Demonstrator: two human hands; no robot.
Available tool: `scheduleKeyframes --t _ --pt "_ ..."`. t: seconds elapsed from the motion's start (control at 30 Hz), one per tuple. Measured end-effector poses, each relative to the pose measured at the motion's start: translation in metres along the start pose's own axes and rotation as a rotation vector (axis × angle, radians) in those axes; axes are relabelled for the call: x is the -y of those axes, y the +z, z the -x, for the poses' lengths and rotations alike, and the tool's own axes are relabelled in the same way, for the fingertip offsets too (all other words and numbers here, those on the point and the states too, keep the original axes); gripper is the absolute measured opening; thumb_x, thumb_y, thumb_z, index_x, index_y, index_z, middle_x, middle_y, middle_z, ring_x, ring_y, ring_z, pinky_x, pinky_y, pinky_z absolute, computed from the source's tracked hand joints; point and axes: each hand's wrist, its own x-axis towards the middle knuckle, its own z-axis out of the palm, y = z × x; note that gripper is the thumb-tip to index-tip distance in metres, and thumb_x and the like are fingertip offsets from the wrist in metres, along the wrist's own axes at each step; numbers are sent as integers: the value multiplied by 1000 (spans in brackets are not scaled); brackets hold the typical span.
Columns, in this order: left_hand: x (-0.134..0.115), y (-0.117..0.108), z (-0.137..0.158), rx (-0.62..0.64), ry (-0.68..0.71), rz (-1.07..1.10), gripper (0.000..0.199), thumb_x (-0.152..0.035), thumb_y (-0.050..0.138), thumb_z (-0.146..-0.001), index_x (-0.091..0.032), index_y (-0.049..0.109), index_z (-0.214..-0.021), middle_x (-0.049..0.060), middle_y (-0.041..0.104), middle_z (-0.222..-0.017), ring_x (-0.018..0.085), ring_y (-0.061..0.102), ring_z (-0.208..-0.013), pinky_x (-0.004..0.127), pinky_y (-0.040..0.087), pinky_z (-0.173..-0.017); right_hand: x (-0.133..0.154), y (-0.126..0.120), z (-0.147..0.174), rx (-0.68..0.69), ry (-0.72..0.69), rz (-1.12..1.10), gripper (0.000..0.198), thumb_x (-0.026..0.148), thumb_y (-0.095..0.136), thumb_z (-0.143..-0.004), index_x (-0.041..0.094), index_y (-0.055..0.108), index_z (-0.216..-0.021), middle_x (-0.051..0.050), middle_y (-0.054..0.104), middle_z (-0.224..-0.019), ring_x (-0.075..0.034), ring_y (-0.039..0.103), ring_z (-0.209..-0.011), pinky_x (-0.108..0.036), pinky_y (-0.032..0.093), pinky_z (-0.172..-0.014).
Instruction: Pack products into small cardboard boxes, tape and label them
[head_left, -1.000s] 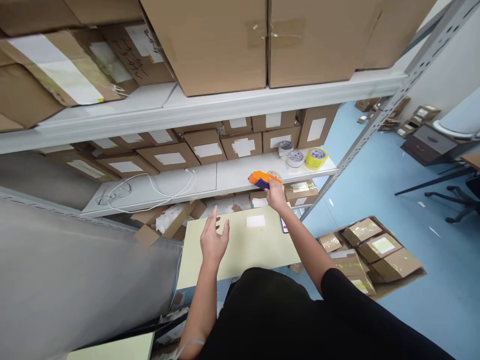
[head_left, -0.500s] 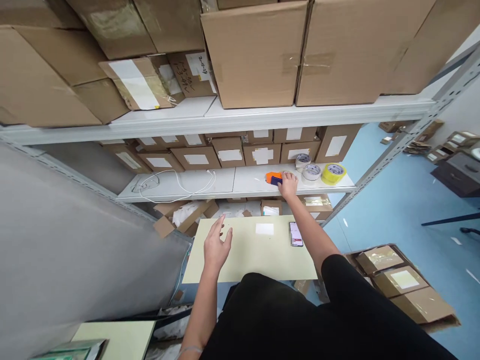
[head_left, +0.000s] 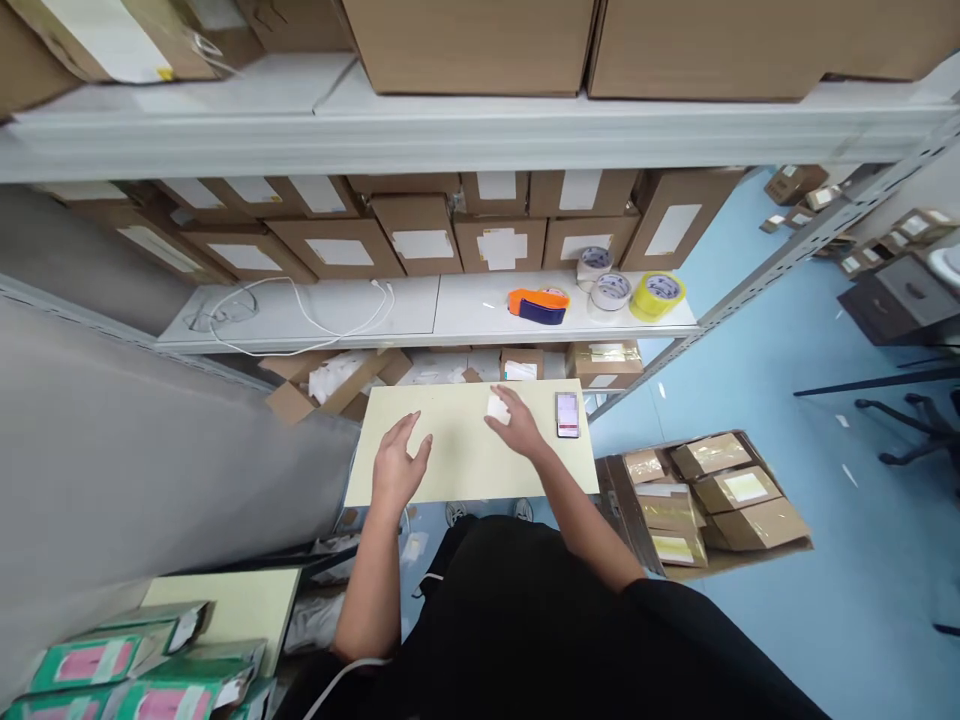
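Note:
My left hand [head_left: 397,465] is above the left part of a pale yellow tabletop [head_left: 465,460], fingers apart and holding nothing. My right hand [head_left: 517,425] is over the same tabletop, also with spread fingers. Partly covered by its fingertips is a small white label [head_left: 497,408]. To the right of that hand lies a phone [head_left: 567,415] with its screen lit. On the white shelf behind rests an orange and dark blue tape dispenser [head_left: 538,306], out of both hands.
Beside the dispenser stand a yellow tape roll [head_left: 657,296] and two clear tape rolls. A white cable [head_left: 300,318] lies along the shelf [head_left: 412,305]. Labelled cardboard boxes [head_left: 341,248] line its back. An open carton [head_left: 712,500] of parcels sits on the floor to the right.
My right hand has let go of the tape dispenser on the shelf and come back over the tabletop beside the label. My view has tipped downward. The left hand stays open.

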Motion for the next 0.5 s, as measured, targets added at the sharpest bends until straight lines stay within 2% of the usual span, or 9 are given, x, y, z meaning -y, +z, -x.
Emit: scheduleKeyframes --t 0.1,0.17,0.27,0.43,0.5 --pt "8 4 12 1 -36 -16 50 -43 58 -96 -23 62 -141 13 65 -144 31 58 -137 52 48 -117 -11 28 26 70 106 -65 63 34 67 -91 30 54 -152 -11 53 -157 -29 59 -135 -50 54 -109" --pt "13 3 23 -6 -69 -31 50 -44 58 -96 -23 63 -141 13 63 -147 32 57 -140 52 45 -120 -17 39 30 85 159 -74 60 32 66 -91 30 55 -150 -10 56 -154 -28 64 -127 -49 57 -105" --pt "22 -4 40 -28 -140 -43 53 -44 58 -96 -24 60 -144 13 57 -154 32 52 -144 53 43 -121 -18 47 21 85 184 -65 58 34 67 -91 30 57 -148 -9 58 -151 -27 65 -124 -47 58 -103" --pt "51 -26 72 -73 -229 -17 70 -40 59 -97 -23 39 -162 13 49 -162 30 46 -150 51 42 -123 1 57 -2 124 154 -52 56 47 64 -97 29 56 -149 -10 60 -151 -27 65 -126 -46 56 -105" --pt "65 -36 89 -91 -271 -37 67 -38 60 -96 -22 43 -159 14 50 -161 32 45 -151 53 40 -124 11 69 -3 157 141 -31 58 50 62 -97 28 54 -150 -12 57 -154 -29 64 -127 -47 56 -103"
